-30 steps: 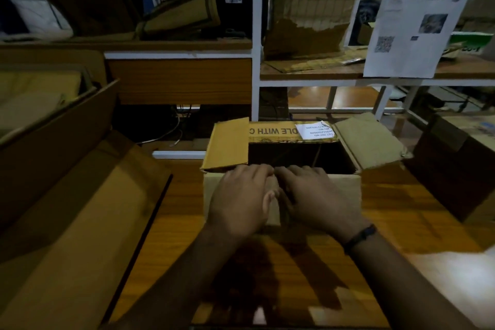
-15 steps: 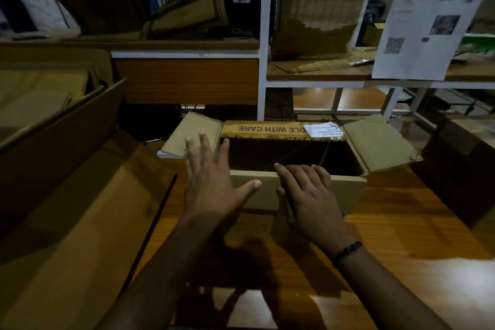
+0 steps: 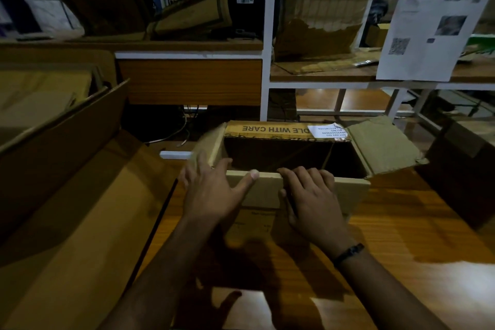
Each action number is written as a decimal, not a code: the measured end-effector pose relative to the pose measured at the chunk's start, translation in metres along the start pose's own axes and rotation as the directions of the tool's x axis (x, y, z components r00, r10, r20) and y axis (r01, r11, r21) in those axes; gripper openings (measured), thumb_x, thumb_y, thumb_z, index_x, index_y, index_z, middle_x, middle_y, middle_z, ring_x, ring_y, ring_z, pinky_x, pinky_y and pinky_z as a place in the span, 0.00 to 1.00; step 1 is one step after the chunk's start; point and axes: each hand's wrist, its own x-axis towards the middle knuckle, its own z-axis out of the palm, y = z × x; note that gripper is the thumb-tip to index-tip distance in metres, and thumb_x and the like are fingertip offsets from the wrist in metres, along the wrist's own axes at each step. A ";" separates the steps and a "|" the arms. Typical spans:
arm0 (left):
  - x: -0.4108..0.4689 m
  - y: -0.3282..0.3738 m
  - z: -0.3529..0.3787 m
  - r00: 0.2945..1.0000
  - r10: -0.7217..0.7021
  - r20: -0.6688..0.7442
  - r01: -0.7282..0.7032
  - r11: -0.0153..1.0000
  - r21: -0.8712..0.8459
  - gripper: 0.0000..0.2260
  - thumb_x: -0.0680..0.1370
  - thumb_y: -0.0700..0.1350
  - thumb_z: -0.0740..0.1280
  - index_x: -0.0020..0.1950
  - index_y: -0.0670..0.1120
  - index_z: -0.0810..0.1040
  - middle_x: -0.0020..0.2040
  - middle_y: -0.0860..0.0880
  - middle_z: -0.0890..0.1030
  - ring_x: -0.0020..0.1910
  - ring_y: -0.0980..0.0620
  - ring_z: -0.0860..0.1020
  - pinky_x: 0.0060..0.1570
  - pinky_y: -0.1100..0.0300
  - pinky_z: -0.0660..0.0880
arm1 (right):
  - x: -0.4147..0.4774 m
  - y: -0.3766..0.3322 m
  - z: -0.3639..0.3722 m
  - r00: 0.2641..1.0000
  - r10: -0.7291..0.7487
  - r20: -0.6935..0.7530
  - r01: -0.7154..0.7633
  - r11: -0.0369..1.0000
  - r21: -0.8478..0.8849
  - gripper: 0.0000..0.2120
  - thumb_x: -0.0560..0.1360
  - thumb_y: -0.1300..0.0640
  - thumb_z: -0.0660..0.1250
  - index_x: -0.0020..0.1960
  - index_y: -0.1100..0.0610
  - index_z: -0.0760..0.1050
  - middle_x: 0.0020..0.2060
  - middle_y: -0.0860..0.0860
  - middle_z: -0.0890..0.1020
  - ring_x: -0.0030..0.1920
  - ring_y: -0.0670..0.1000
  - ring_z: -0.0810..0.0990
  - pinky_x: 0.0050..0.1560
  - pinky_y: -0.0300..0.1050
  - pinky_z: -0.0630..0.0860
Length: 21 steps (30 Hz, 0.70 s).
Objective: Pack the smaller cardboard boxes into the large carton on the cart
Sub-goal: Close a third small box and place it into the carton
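So there's an open brown cardboard box (image 3: 294, 190) sitting on a glossy wooden table (image 3: 401, 236), roughly in the middle of the view, and both hands are on its near side. The left hand (image 3: 214, 195) is spread flat and open, fingers fanned out against the blurry left flap (image 3: 207, 147), with the thumb lying along the near top edge. It isn't really gripping anything. The right hand (image 3: 310, 201) has its fingers curled over that same near edge, thumb on the outer wall, a loose hold on the rim. There's a dark wristband (image 3: 349, 252) on that arm. The right flap (image 3: 383, 144) is folded outward, and the far flap reads "WITH CARE" with a white label (image 3: 328, 131) stuck on it. Over on the left there's a much bigger open brown carton (image 3: 67, 195) with its flaps open. Behind it all is a white-framed shelving unit (image 3: 267, 61) with scrap cardboard on it.
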 end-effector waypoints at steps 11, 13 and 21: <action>0.023 0.051 -0.020 0.888 0.405 0.218 -0.438 0.890 0.128 0.25 0.84 0.58 0.60 0.81 0.56 0.63 0.82 0.50 0.62 0.80 0.46 0.61 0.75 0.45 0.64 | -0.030 -0.008 -0.030 0.997 -0.047 0.065 0.037 0.989 0.146 0.21 0.78 0.40 0.59 0.68 0.45 0.72 0.56 0.44 0.78 0.53 0.45 0.71 0.55 0.46 0.66; 0.039 0.054 -0.027 0.890 0.404 0.213 -0.445 0.873 0.201 0.29 0.84 0.58 0.62 0.83 0.58 0.56 0.84 0.48 0.56 0.83 0.43 0.53 0.78 0.41 0.56 | -0.038 -0.009 -0.037 0.996 -0.059 0.070 0.046 0.985 0.169 0.20 0.78 0.39 0.60 0.67 0.44 0.72 0.57 0.43 0.79 0.54 0.43 0.71 0.54 0.45 0.66; 0.101 0.028 -0.021 0.924 0.355 0.144 -0.382 0.877 0.293 0.35 0.82 0.57 0.65 0.84 0.54 0.51 0.85 0.48 0.52 0.83 0.39 0.48 0.80 0.37 0.48 | -0.034 -0.012 -0.045 0.992 -0.018 0.121 -0.002 0.985 0.170 0.23 0.77 0.35 0.56 0.69 0.41 0.71 0.58 0.41 0.79 0.53 0.38 0.65 0.55 0.44 0.63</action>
